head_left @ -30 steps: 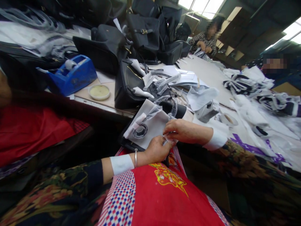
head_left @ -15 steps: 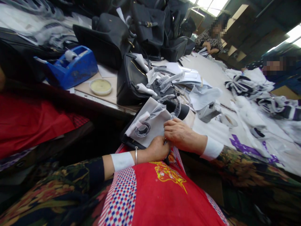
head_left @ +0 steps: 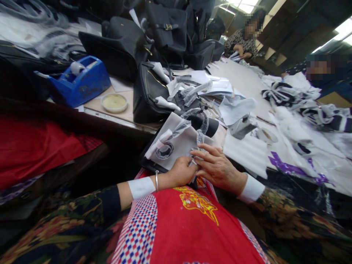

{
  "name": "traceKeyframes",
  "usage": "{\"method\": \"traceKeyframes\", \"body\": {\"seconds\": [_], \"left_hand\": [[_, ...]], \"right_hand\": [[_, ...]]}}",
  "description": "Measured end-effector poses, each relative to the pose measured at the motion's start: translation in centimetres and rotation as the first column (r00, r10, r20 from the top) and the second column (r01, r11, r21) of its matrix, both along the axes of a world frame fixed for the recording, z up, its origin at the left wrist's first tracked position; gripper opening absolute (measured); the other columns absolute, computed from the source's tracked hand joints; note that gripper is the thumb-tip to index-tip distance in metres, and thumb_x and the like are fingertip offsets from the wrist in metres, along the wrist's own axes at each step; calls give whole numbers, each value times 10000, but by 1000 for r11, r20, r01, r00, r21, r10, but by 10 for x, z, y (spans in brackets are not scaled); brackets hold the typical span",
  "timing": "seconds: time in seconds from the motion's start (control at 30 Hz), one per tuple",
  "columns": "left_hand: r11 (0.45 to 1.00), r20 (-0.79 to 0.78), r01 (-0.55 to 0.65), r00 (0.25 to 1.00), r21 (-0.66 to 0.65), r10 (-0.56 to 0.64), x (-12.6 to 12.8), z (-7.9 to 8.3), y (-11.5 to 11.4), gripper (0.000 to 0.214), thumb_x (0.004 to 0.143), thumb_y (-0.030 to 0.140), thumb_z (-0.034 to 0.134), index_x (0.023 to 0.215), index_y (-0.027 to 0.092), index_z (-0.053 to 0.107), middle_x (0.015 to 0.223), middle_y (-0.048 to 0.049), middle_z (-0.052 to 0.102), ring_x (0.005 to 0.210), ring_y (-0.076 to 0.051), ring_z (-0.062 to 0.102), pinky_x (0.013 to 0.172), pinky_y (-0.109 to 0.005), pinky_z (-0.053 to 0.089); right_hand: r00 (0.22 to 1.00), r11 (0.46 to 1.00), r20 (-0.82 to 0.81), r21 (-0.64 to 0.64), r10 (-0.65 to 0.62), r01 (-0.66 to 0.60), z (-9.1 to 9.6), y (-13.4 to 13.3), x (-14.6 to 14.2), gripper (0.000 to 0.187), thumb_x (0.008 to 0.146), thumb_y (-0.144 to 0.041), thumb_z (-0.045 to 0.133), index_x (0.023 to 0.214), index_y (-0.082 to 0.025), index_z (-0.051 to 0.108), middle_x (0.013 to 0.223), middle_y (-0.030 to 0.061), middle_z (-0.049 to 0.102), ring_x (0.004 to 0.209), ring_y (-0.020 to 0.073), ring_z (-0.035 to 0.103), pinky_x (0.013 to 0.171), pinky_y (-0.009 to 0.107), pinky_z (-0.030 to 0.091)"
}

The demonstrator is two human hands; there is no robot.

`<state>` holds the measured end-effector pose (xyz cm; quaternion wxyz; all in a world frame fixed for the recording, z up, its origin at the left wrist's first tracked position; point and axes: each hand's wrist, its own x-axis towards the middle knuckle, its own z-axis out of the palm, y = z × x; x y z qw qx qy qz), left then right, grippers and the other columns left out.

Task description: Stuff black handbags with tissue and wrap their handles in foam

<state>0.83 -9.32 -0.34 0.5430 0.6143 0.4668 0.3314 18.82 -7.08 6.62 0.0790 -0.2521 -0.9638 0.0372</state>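
Observation:
A black handbag [head_left: 154, 161] lies tilted against the table edge above my lap, its front covered by white paper [head_left: 178, 141] and its handle wrapped in clear plastic film [head_left: 202, 123]. My left hand [head_left: 181, 172] is closed, pinching a small strip at the paper's lower edge. My right hand [head_left: 217, 165] rests beside it with the fingers stretched out flat over the same spot, touching the strip and the film. A coiled dark strap [head_left: 164, 150] lies on the paper.
A blue tape dispenser [head_left: 79, 82] and a round dish of yellowish paste [head_left: 114, 102] sit at the left. Black bags [head_left: 154, 91] pile up behind. White wrapping sheets [head_left: 247, 150] and plastic cover the table to the right. A person [head_left: 239, 42] works at the far end.
My right hand has slid down and toward me and its fingers have spread flat. The left hand keeps its pinch in the same place.

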Motion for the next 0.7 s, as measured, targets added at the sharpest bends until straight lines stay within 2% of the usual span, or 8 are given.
{"method": "traceKeyframes", "body": {"seconds": [0.07,0.17,0.27,0.43,0.53,0.63,0.7], "left_hand": [[998,23,61,998,-25,-61,-4,5,1,283,918,331,525,891,127,719,889,-70,750,828,-211,659,744,-290,494],[986,137,153,980,-72,-143,-11,8,3,276,888,334,566,954,116,722,976,-76,748,903,-221,660,820,-299,506],[974,228,207,957,-95,-181,-14,7,6,339,921,395,539,996,118,720,1015,-76,737,947,-217,651,871,-300,502],[979,157,167,976,-117,-148,-11,6,5,418,942,480,512,983,119,719,897,-57,704,823,-190,608,752,-278,490],[982,137,126,985,-139,-107,-6,8,4,421,930,500,530,959,123,715,866,-53,681,785,-182,577,690,-263,465],[981,107,91,992,-169,-74,-1,11,6,426,922,515,543,957,124,710,860,-52,672,777,-184,565,673,-263,448],[979,66,66,996,-191,-54,1,13,7,422,914,522,551,932,130,707,821,-44,657,754,-182,553,649,-260,434]], "right_hand": [[1000,1000,-24,23,-18,18,-4,-5,6,286,988,-309,595,1232,-177,664,1388,119,642,1394,334,440,1058,490,386],[995,997,-95,65,-33,39,-10,-8,12,250,985,-245,600,1223,-207,664,1365,99,664,1392,305,461,1056,468,393],[982,994,-179,88,-55,72,-16,-7,16,252,966,-251,639,1215,-222,665,1340,90,682,1387,297,472,1053,462,402],[950,981,-284,100,-132,166,-29,-11,17,221,943,-242,665,1161,-230,694,1308,85,701,1361,305,497,1047,476,424],[925,974,-341,90,-165,207,-33,-17,22,283,930,-250,674,1213,-241,688,1327,95,684,1335,309,526,1038,479,465],[845,942,-454,36,-281,333,-25,-14,42,379,906,-267,694,1284,-241,666,1399,129,620,1306,317,553,1062,501,480],[707,858,-563,-6,-428,514,-15,2,68,408,893,-268,699,1298,-235,663,1411,137,604,1289,316,567,1063,503,484]]}}
